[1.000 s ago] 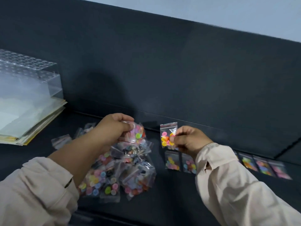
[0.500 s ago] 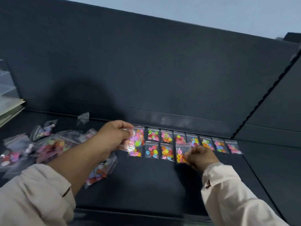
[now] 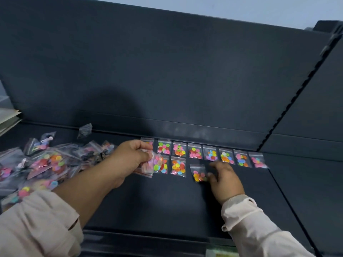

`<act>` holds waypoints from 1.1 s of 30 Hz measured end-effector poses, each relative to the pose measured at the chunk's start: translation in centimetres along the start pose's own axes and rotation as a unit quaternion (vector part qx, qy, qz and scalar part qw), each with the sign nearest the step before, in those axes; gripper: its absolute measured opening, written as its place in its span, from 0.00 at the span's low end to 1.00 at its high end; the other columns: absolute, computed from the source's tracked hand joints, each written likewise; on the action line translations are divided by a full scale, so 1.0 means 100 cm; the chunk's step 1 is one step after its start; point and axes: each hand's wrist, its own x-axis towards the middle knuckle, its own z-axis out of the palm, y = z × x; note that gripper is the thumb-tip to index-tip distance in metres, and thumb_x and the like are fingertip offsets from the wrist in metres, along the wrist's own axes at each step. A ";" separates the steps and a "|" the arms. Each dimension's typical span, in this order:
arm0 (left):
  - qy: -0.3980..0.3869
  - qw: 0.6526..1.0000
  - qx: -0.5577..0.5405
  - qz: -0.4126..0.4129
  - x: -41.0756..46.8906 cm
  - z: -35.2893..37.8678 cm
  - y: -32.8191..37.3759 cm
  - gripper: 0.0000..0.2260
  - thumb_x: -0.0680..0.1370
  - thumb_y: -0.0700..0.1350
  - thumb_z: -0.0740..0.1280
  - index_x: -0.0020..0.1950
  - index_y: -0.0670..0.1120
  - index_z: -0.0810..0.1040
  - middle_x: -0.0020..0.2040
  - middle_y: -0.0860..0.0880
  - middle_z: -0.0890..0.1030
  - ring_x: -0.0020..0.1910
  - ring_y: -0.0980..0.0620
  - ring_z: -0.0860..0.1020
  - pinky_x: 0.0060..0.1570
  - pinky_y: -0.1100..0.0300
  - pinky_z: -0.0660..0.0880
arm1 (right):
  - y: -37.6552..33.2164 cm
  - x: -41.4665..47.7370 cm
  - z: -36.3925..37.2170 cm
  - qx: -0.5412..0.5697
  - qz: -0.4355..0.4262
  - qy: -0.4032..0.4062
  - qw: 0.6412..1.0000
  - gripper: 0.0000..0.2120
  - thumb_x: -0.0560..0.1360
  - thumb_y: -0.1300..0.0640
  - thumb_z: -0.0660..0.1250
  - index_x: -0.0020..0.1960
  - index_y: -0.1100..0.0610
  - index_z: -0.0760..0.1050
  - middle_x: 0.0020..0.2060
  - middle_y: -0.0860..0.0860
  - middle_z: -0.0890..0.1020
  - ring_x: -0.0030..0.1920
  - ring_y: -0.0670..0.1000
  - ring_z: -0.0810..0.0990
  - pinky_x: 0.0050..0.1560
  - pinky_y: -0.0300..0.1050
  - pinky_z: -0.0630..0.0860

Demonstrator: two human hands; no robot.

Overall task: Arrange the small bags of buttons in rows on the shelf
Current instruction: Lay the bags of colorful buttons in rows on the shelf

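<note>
A bunch of small bags of buttons (image 3: 148,165) is gripped in the left hand (image 3: 128,160), just left of the frame's centre, with the fingers curled round it. At centre right, the right hand (image 3: 225,180) is held low over the dark shelf (image 3: 167,204). Its fingertips (image 3: 210,175) are met by the right edge of a single bag (image 3: 198,174) of yellow and pink buttons. Whether that bag is pinched or only touched cannot be told through the blur. A back row (image 3: 210,154) of 8 bags is lined up along the shelf's rear edge. Below it, a front row (image 3: 178,167) of 2 bags is seen, the left one partly hidden by the bunch. The single bag is set just right of them, slightly lower and tilted. A heap of loose bags (image 3: 46,162) is spread at the left of the frame.
</note>
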 end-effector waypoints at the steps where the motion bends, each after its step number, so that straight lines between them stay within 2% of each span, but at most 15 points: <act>1: -0.001 1.000 0.004 0.002 0.000 0.003 0.000 0.06 0.75 0.36 0.68 0.49 0.45 0.79 0.44 0.46 0.82 0.36 0.53 0.78 0.34 0.63 0.74 | 0.001 -0.005 0.000 -0.016 -0.061 -0.007 0.998 0.17 0.76 0.56 0.62 0.64 0.56 0.73 0.63 0.54 0.74 0.63 0.55 0.74 0.62 0.40 0.67; 3: -0.006 1.000 0.007 0.002 -0.001 0.010 0.000 0.06 0.75 0.36 0.68 0.48 0.46 0.79 0.44 0.44 0.82 0.37 0.51 0.78 0.35 0.61 0.74 | 0.005 -0.014 0.001 -0.074 -0.172 -0.044 0.981 0.22 0.77 0.48 0.54 0.68 0.54 0.70 0.69 0.52 0.71 0.70 0.55 0.68 0.69 0.41 0.58; 4: -0.010 1.000 0.004 0.000 0.000 0.013 -0.001 0.06 0.75 0.35 0.68 0.48 0.46 0.79 0.44 0.44 0.82 0.37 0.51 0.78 0.36 0.61 0.74 | 0.007 -0.016 0.002 -0.105 -0.213 -0.070 0.969 0.28 0.76 0.41 0.48 0.71 0.53 0.66 0.72 0.51 0.66 0.73 0.54 0.62 0.71 0.43 0.51; 6: -0.015 1.000 0.001 -0.005 0.000 0.017 -0.001 0.06 0.75 0.35 0.68 0.47 0.46 0.79 0.44 0.43 0.82 0.35 0.51 0.78 0.35 0.61 0.75 | 0.008 -0.021 0.002 -0.150 -0.224 -0.158 0.950 0.44 0.68 0.29 0.30 0.76 0.51 0.51 0.75 0.46 0.50 0.74 0.46 0.42 0.70 0.40 0.38; 8: -0.017 1.000 0.000 -0.007 0.000 0.021 -0.001 0.06 0.75 0.35 0.67 0.47 0.46 0.79 0.44 0.44 0.82 0.34 0.52 0.79 0.33 0.61 0.76 | 0.008 -0.022 0.002 -0.175 -0.208 -0.201 0.941 0.51 0.59 0.28 0.23 0.76 0.50 0.42 0.76 0.45 0.43 0.72 0.42 0.36 0.69 0.39 0.33; 12: -0.018 1.000 0.008 -0.009 0.001 0.025 -0.002 0.06 0.76 0.36 0.68 0.48 0.46 0.80 0.50 0.44 0.82 0.36 0.51 0.79 0.37 0.59 0.77 | 0.002 -0.019 0.005 -0.202 -0.196 -0.217 0.935 0.52 0.56 0.27 0.24 0.76 0.51 0.38 0.76 0.46 0.40 0.70 0.41 0.34 0.69 0.40 0.32; 18: -0.020 1.000 0.012 -0.016 0.002 0.027 -0.002 0.07 0.76 0.36 0.68 0.49 0.47 0.80 0.55 0.45 0.81 0.37 0.52 0.80 0.35 0.61 0.75 | 0.000 -0.013 0.009 -0.205 -0.198 -0.212 0.935 0.55 0.55 0.26 0.21 0.76 0.51 0.39 0.76 0.47 0.43 0.76 0.46 0.40 0.70 0.42 0.33; 24: -0.020 1.000 0.008 -0.016 0.002 0.032 0.001 0.06 0.76 0.37 0.68 0.49 0.46 0.80 0.48 0.42 0.83 0.40 0.49 0.80 0.39 0.58 0.78 | -0.001 -0.006 0.012 -0.204 -0.191 -0.206 0.938 0.55 0.55 0.26 0.22 0.76 0.50 0.41 0.76 0.46 0.45 0.76 0.46 0.42 0.72 0.44 0.36; 33: -0.029 0.999 0.008 -0.011 0.003 0.037 0.004 0.07 0.75 0.36 0.68 0.50 0.46 0.80 0.46 0.45 0.83 0.35 0.53 0.80 0.35 0.61 0.75 | -0.009 -0.004 0.005 -0.193 -0.192 -0.195 0.942 0.55 0.54 0.28 0.22 0.76 0.50 0.44 0.76 0.47 0.50 0.76 0.47 0.48 0.73 0.44 0.40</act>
